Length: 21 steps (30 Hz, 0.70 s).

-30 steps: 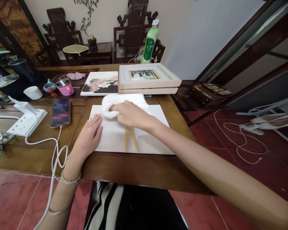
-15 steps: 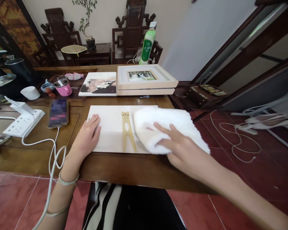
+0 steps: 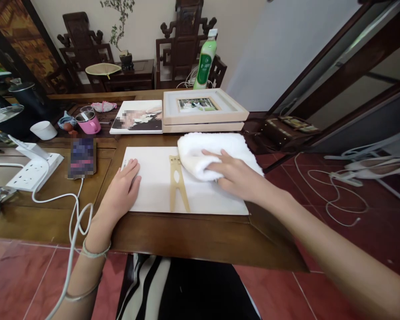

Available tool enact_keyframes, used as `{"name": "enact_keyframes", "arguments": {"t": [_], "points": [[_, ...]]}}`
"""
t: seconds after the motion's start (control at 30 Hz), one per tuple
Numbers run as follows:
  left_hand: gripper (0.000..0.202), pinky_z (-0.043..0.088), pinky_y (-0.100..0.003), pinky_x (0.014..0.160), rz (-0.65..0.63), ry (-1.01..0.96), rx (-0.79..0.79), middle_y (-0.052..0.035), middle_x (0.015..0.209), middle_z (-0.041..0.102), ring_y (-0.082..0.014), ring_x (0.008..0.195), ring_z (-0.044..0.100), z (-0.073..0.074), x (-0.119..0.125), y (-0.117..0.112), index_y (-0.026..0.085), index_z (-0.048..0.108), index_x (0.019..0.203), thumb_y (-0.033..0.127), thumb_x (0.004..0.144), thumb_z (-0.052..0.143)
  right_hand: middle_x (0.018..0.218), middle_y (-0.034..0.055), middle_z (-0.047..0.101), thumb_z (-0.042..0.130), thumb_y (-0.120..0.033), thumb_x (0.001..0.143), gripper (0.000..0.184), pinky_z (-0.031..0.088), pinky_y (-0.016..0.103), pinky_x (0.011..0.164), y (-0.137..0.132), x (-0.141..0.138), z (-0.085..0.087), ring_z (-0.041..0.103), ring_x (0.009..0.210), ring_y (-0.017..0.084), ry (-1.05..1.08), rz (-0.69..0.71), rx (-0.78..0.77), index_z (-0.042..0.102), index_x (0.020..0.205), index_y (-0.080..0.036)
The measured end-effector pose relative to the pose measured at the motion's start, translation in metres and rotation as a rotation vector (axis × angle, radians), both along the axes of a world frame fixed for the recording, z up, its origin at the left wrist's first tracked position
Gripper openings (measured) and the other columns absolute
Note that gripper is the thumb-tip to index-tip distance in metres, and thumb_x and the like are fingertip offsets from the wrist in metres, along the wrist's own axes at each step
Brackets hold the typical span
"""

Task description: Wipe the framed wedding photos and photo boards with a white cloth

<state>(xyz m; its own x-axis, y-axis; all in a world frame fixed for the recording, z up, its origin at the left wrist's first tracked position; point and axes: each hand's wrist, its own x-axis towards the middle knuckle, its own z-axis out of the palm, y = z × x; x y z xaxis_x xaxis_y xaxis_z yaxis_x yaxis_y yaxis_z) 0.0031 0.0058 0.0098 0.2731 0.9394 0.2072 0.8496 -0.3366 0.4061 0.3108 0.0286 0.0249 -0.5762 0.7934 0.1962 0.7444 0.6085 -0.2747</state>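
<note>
A flat white board lies on the wooden table, with a gold A-shaped metal stand piece on its face. My left hand rests flat on the board's left edge, palm down with fingers stretched out. On the board's upper right part is a folded, fluffy white cloth, which reaches past the board's far edge. My right hand presses on this cloth and grips it, some fingers tucked into its fold. The cloth's left edge touches or overlaps the top of the gold piece.
Behind the board lie a photo panel and stacked framed pictures, with a green bottle beyond. To the left are a phone, a white power strip with cables, a pink mug and a white cup.
My right hand has slid the cloth away from me and slightly left, uncovering the board's near right corner. My left hand has stayed in place.
</note>
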Motion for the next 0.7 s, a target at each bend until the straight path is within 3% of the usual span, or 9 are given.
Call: {"name": "enact_keyframes", "arguments": {"t": [0.1,0.17,0.33,0.5,0.6,0.7], "points": [[0.045,0.028,-0.051,0.117,-0.003,-0.011,0.001,-0.0155,0.150,0.044,-0.0273,0.143,0.034,0.000,0.000,0.000,0.014,0.051,0.135,0.028,0.096,0.035,0.136,0.0133,0.060,0.040,0.003,0.066,0.060,0.028,0.066,0.110,0.022,-0.011,-0.005,0.035,0.140,0.033,-0.013,-0.050,0.035,0.065,0.117,-0.016],[0.045,0.028,-0.051,0.117,-0.001,-0.012,0.002,-0.0159,0.150,0.044,-0.0276,0.143,0.034,-0.001,0.000,0.000,0.013,0.051,0.135,0.028,0.096,0.035,0.138,0.0164,0.057,0.040,0.004,0.067,0.059,0.026,0.067,0.111,0.019,-0.015,-0.007,0.033,0.141,0.033,-0.015,-0.071,0.051,0.065,0.117,-0.013],[0.046,0.028,-0.052,0.117,-0.001,-0.003,-0.009,-0.0174,0.150,0.043,-0.0281,0.144,0.033,0.000,0.000,0.000,0.010,0.050,0.136,0.027,0.096,0.034,0.145,0.0118,0.050,0.041,0.004,0.060,0.051,0.024,0.067,0.112,-0.041,-0.011,-0.007,0.029,0.142,0.033,0.015,-0.008,0.058,0.070,0.095,-0.019],[0.046,0.028,-0.051,0.117,0.000,0.007,0.004,-0.0179,0.150,0.044,-0.0277,0.143,0.034,0.000,0.001,0.000,0.009,0.051,0.135,0.026,0.096,0.034,0.144,0.0112,0.050,0.039,0.005,0.061,0.038,0.032,0.071,0.108,-0.112,-0.001,0.002,0.028,0.142,0.033,0.004,0.144,0.125,0.065,0.068,-0.022],[0.045,0.029,-0.052,0.116,0.007,0.010,0.011,-0.0167,0.149,0.045,-0.0275,0.143,0.034,0.000,0.001,0.000,0.011,0.051,0.135,0.026,0.096,0.034,0.145,0.0123,0.049,0.042,0.003,0.063,0.033,0.035,0.069,0.107,-0.129,0.004,0.008,0.030,0.141,0.035,-0.043,0.227,0.160,0.063,0.063,-0.022],[0.045,0.029,-0.052,0.116,0.010,0.015,0.008,-0.0167,0.150,0.044,-0.0278,0.143,0.034,0.000,0.001,0.000,0.011,0.051,0.135,0.026,0.096,0.034,0.144,0.0103,0.050,0.043,0.003,0.062,0.036,0.035,0.065,0.110,-0.123,0.005,0.007,0.031,0.141,0.033,-0.022,0.252,0.138,0.066,0.067,-0.024]]}}
